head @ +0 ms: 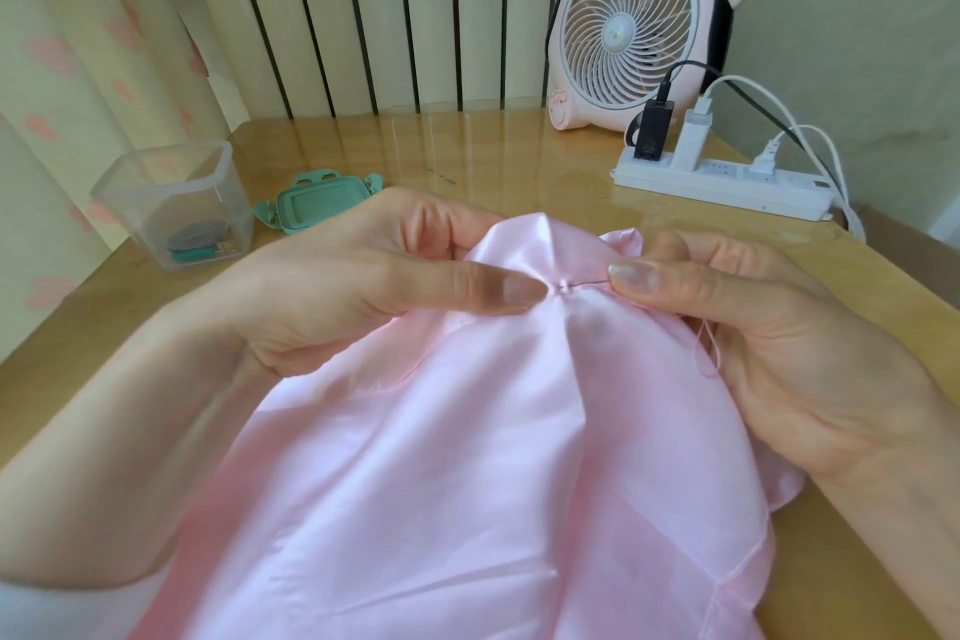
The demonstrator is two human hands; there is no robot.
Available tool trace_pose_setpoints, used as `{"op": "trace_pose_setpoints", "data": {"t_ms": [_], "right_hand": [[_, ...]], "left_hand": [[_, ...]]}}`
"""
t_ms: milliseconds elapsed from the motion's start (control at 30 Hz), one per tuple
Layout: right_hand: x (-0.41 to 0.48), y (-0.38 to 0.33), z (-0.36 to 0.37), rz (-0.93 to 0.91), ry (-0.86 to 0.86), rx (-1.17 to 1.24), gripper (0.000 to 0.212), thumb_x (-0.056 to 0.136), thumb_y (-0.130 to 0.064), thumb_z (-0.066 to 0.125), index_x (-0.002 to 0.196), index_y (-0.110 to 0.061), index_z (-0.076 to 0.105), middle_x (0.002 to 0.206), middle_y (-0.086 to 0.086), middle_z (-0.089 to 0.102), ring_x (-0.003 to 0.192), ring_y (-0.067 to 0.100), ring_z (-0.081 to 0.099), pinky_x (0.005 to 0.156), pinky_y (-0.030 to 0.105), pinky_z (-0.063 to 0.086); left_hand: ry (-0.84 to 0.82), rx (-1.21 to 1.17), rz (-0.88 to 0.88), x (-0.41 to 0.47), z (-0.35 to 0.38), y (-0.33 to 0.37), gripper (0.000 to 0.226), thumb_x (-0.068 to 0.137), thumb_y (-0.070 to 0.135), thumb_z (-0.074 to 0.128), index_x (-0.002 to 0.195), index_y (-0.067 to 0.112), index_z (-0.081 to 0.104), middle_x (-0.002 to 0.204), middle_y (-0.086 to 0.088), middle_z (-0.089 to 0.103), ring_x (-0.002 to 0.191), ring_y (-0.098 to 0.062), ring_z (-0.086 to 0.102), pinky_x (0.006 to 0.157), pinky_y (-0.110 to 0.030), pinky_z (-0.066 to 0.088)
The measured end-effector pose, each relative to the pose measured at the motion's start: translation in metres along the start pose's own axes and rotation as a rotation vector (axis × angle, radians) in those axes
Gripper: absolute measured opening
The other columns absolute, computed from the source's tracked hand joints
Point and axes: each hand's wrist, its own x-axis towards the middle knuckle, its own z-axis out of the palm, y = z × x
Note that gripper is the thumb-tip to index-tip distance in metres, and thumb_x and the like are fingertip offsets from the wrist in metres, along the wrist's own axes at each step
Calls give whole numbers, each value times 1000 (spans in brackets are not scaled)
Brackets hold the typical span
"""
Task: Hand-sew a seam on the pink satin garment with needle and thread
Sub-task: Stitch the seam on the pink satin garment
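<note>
— Where is the pink satin garment (pixel 467 457)?

— Spread over the near part of the worktop (pixel 493 146), its far edge gathered up between the two hands. The cloth fans out from that pucker towards the near side.

— What is the left hand (pixel 363 286) doing?

— It comes in from the left. The thumb lies flat on top of the cloth, pointing right, and the fingers are curled behind. Together they pinch the gathered fold just left of the pucker.

— And the right hand (pixel 779 327)?

— It reaches in from the right, thumb pointing left, and nips the needle (pixel 589 282) between thumb and forefinger. The other fingers are tucked behind the satin.

— Which way does the needle lie?

— Almost level, its long axis running left to right. Its left end enters the pucker and its right end sits in the pinch.

— The thread (pixel 709 348)?

— A pink loop hangs beside the right palm.

— Anything else nearby?

— A clear plastic box (pixel 176 203) and a teal lid (pixel 322 200) at far left, apart from the hands.
</note>
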Motion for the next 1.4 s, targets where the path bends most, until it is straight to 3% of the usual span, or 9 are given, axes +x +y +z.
{"op": "trace_pose_setpoints", "data": {"t_ms": [167,400,567,700,767,967,1067,1167,1400], "right_hand": [[-1,-3,1,-7,23,24,23,55,-8,70,39,-18,56,53,1,56,45,6,55,47,12,45],[-1,0,1,-4,1,52,24,51,-3,75,43,-14,55,54,-1,58,46,7,55,47,13,45],[-1,2,3,45,26,85,20,49,-15,71,42,-14,53,48,1,50,41,8,51,47,13,45],[-1,4,3,61,9,90,25,46,-1,75,40,-15,55,50,-6,57,44,2,55,49,11,46],[-1,5,3,62,12,102,22,46,-5,75,40,-14,56,54,-8,59,48,2,57,51,12,47],[-2,5,7,51,-24,95,27,55,-10,69,35,-16,52,45,-12,55,44,-2,54,47,10,43],[-2,6,7,69,-41,76,31,54,-5,74,38,-15,49,43,-3,48,40,5,48,46,12,42],[-1,5,5,52,-39,47,26,52,-11,72,38,-16,51,48,-4,51,44,6,49,49,11,42],[1,2,-1,-3,-13,-49,25,53,-8,74,41,-17,54,64,1,60,59,9,55,53,14,45]], "left_hand": [[20,-72,-14,1,1,-7,24,75,15,67,89,-4,69,97,-26,69,84,-25,63,83,-41,49],[-38,-55,52,3,-1,-6,19,82,15,66,93,0,66,89,-8,68,82,-14,62,76,-29,52],[-43,-42,60,2,-3,-6,19,82,15,67,93,-1,66,88,-8,67,80,-14,62,75,-28,52],[-37,-38,54,1,-1,-5,15,80,17,68,88,4,69,85,-6,67,77,-14,61,73,-29,52],[-30,-60,43,0,1,-3,12,74,23,73,82,13,72,84,-2,69,76,-12,63,72,-27,52],[-14,19,33,-1,3,2,25,74,33,71,81,10,69,79,-12,68,74,-17,59,74,-44,52],[-18,29,31,-4,6,6,29,69,44,69,81,17,71,77,-4,69,73,-14,60,74,-43,52],[7,28,0,-4,5,4,26,73,31,70,79,6,68,84,-25,67,73,-22,59,76,-57,52],[46,-91,-63,-5,6,-1,37,61,36,75,78,3,72,85,-26,69,72,-24,63,72,-36,52]]}}
